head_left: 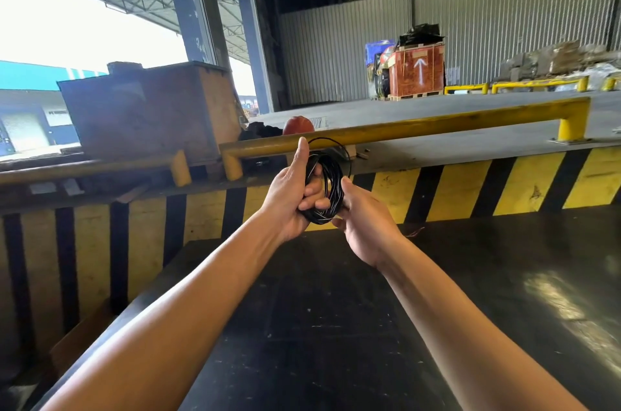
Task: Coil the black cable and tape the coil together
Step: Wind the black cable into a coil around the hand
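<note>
The black cable [331,180] is wound into a small upright coil held in the air above the dark table [470,293]. My left hand [290,195] grips the coil's left side, fingers through the ring and thumb pointing up. My right hand [361,219] holds the coil's lower right edge from below. One thin loose loop of cable [339,143] arcs above the coil. No tape is visible.
A yellow-and-black striped dock wall [453,190] stands just behind the table, topped by a yellow guard rail [420,126]. A rusty metal box [148,111] sits at left, a red round object [298,125] behind the rail, and a red crate [418,72] far back.
</note>
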Demonstrator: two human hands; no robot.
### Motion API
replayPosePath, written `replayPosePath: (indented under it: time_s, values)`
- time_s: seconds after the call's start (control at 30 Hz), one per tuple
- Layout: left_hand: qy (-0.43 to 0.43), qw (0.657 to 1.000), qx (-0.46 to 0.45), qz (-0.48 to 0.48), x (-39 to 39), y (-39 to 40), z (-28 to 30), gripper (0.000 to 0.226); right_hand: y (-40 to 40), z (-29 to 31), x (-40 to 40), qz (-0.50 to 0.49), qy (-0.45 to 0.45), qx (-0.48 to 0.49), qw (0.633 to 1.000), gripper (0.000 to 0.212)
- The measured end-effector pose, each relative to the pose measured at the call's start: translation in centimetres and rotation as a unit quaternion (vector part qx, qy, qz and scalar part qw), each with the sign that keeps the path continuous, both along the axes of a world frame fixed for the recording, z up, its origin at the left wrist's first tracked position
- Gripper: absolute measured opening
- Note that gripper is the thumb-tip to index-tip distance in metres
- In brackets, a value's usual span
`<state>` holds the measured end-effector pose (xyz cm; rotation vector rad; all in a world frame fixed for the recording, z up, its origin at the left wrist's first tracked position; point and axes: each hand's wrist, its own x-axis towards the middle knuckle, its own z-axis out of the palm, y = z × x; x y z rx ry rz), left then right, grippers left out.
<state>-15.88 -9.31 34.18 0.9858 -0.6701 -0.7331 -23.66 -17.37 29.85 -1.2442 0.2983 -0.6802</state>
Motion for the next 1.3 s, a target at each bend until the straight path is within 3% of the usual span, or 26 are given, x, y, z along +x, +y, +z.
replayPosePath:
  time_s: [0.17,0.3,0.43,0.6,0.73,0.83,1.03,1.2,1.3]
  values:
    - [0.003,1.000,-0.005,-0.008,0.0,0.0,0.0,0.049,-0.2,0.3,-0.4,-0.007,0.007,-0.048,0.999,0.029]
    - [-0.019,1.000,0.010,0.021,-0.3,-0.2,-0.1,0.049,-0.1,0.3,-0.7,-0.046,0.008,-0.166,0.985,0.029]
    - [-0.144,0.986,0.054,0.069,0.1,-0.2,-0.5,0.046,-1.6,0.6,-0.9,-0.198,0.077,-0.371,0.904,0.034]
    - [-0.277,0.944,0.162,0.079,0.8,-0.1,0.1,0.059,-2.9,0.1,-2.0,-0.192,0.099,-0.518,0.828,0.036]
    - [-0.410,0.872,0.247,0.098,0.5,-1.1,0.3,0.067,-3.2,-0.8,-2.1,-0.156,0.111,-0.564,0.803,0.036]
    - [-0.455,0.832,0.285,0.138,-0.1,-2.3,-0.8,0.058,-3.6,-1.4,-2.4,-0.153,0.119,-0.552,0.811,0.035]
    - [-0.354,0.893,0.247,0.127,-0.4,-4.6,-3.8,0.028,-4.7,-4.3,-2.7,-0.123,0.124,-0.470,0.865,0.033]
    - [-0.381,0.881,0.240,0.145,-0.5,-6.4,-7.9,0.014,-6.2,-7.9,-3.6,-0.052,0.142,-0.423,0.893,0.024]
    - [-0.449,0.848,0.245,0.138,-0.7,-7.3,-10.8,0.006,-7.9,-10.2,-5.3,0.050,0.174,-0.350,0.919,0.029]
